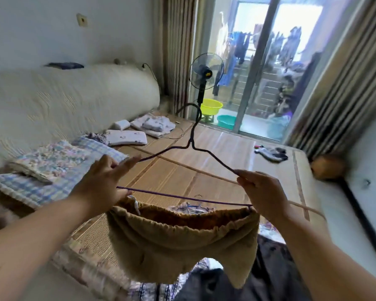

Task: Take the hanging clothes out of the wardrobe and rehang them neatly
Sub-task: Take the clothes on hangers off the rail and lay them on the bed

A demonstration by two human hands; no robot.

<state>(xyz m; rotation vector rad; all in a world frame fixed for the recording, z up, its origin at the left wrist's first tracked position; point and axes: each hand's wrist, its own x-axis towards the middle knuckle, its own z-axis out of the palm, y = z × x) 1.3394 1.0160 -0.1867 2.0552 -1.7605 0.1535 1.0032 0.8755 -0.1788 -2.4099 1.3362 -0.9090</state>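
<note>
We hold a dark wire hanger (191, 146) up over the bed, hook pointing away from us. Our left hand (102, 183) sits at the hanger's left corner with fingers (126, 165) stretched nearly straight along the shoulder wire, the thumb side pinching the tan garment's waistband against the lower bar. Our right hand (263, 192) is closed in a fist around the right corner of the hanger, also catching the waistband there.

The tan shorts (178, 242) hang below the lower bar, elastic waist gaping open between our hands, legs dangling.

Beneath and in front: a heap of dark clothing (267, 276) lies at the near edge of the bed, partly covered by the shorts; a scrap of patterned cloth with another hanger hook shows through the waist opening. To the left, a plaid quilt (41, 183) with a floral folded piece on top. Farther off, a small pillow (126, 137) and folded white laundry (154, 126). To the right, a pair of socks (271, 154), well apart from us.

Surface: a woven bamboo mat (221, 148) covers the bed. A cream padded headboard (74, 96) runs along the left. Beyond the bed stand a pedestal fan (204, 72), a yellow basin (211, 106) and a teal basin (226, 121), striped curtains, and a glass sliding door with laundry hanging outside.
</note>
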